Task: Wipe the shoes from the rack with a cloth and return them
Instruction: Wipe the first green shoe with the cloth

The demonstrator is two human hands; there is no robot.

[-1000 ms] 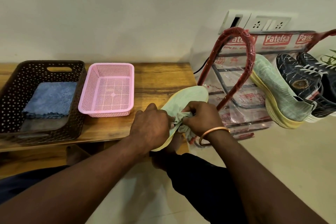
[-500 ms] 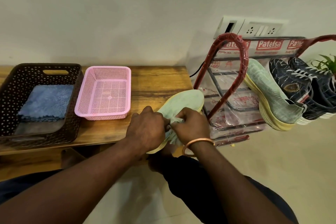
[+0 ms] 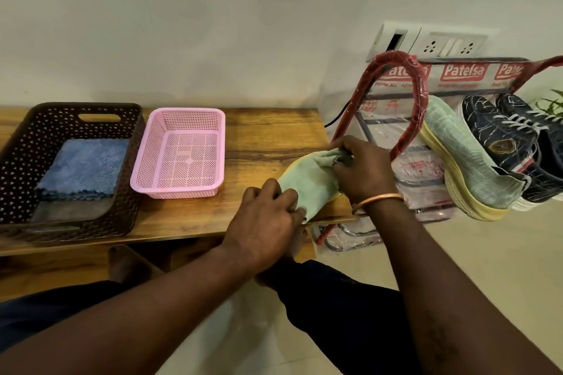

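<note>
- brown perforated basket [image 3: 18, 167] sits at the far left of the wooden bench [image 3: 274, 131]; a folded blue microfibre cloth [image 3: 82, 167] lies flat inside, probably a spare
- pink mesh basket [image 3: 217, 131] stands just beside it; nothing visible inside
- left hand [image 3: 268, 213] has its fingers curled round the near end of the pale green shoe [image 3: 304, 186]; looks like bracing so the shoe doesn't slide under the wipe
- shoe lies on the right end of the bench, near the front edge, between both hands
- right hand [image 3: 362, 170] pinches a bunched green cloth [image 3: 327, 157] against the shoe's far end; bangle [image 3: 377, 199] on the wrist
- wiping is the step in hand; return not yet done
- red-framed shoe rack [image 3: 417, 91] stands just right of the bench, within reach; the matching green shoe [image 3: 466, 161] leans on it, touching the dark navy sneakers [image 3: 499, 143]; exact return slot can't be told
</note>
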